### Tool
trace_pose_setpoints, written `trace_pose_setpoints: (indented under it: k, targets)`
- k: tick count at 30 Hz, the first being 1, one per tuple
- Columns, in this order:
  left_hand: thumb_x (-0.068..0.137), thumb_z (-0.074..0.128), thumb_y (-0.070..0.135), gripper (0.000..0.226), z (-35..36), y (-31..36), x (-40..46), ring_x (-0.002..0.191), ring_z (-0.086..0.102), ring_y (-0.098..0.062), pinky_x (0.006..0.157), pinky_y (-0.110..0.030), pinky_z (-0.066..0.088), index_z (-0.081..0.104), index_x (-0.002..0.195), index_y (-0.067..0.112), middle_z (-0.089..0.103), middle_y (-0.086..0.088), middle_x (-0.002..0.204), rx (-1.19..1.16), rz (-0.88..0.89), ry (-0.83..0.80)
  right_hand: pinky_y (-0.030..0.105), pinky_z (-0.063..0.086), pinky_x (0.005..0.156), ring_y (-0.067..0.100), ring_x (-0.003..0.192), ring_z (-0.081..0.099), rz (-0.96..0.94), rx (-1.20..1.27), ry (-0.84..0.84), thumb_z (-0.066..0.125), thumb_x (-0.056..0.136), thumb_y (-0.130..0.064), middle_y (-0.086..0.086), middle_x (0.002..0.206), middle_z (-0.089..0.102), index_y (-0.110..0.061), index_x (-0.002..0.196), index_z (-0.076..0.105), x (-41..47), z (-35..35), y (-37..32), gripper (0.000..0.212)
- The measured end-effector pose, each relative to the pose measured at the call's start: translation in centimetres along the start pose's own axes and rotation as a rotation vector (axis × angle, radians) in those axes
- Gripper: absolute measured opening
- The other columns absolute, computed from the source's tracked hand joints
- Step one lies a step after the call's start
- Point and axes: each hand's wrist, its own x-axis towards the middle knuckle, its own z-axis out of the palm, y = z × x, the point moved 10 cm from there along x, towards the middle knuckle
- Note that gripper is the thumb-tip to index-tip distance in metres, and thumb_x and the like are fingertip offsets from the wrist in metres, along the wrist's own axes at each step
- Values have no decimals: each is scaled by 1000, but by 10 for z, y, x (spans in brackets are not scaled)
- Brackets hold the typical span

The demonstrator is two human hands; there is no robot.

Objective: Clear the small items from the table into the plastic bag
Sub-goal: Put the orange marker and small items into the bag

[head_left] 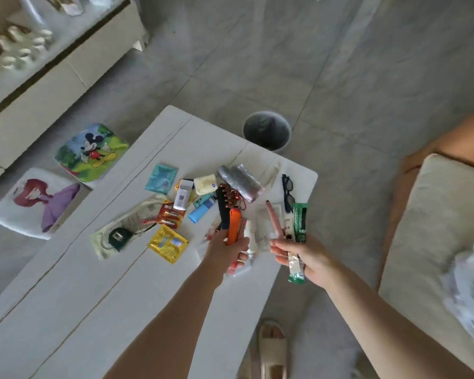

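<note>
Grey floor tiles surround the long white table (99, 283) in front of you, its far end strewn with small items. Your left hand (227, 253) grips an orange bar-shaped tool (234, 225) and other small pieces above the near edge of the clutter. Your right hand (304, 258) holds a green-and-white wrapped snack stick (298, 236), index finger pointing far. Left of both hands lie a yellow foil sachet (168, 243) and a blue lighter (200, 213). Your white plastic bag (468, 285) sits well apart on the beige cushion (427, 228) at right.
</note>
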Motion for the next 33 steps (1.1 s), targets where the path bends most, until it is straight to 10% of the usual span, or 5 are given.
trace_pose_setpoints:
  k: [21, 33]
  targets:
    - [88, 58, -2, 14, 421, 32, -73, 50, 56, -14, 51, -26, 46, 56, 81, 10, 58, -12, 68, 392, 41, -536, 27, 56, 55, 18, 58, 63, -174, 683, 680, 59, 84, 8, 12, 73, 60, -3, 86, 54, -202, -375, 44, 13]
    - [86, 57, -6, 31, 617, -9, -44, 59, 61, -19, 56, -27, 56, 53, 117, -4, 62, -15, 79, 582, -63, -518, 36, 57, 69, 22, 57, 64, 22, 768, 755, 52, 87, 8, 19, 72, 60, 7, 87, 51, -207, -542, 73, 2]
